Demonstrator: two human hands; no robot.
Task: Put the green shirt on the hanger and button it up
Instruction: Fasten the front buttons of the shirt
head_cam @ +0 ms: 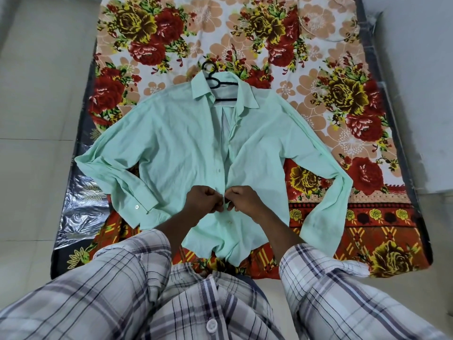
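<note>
Plaid sleeves in the foreground, I watched both hands meet at the front opening of the pale green cotton shirt (171,143). The left hand (201,200) pinched one edge and the right hand (245,198) the other, fingers curled tight, apparently to work a button through its hole. The shirt lay flat with sleeves spread on the floral-printed bedsheet (269,57), which kept its fronts aligned. Beyond, the black plastic hanger (225,82) sat inside the collar, where the upper front gaped unbuttoned.
</note>
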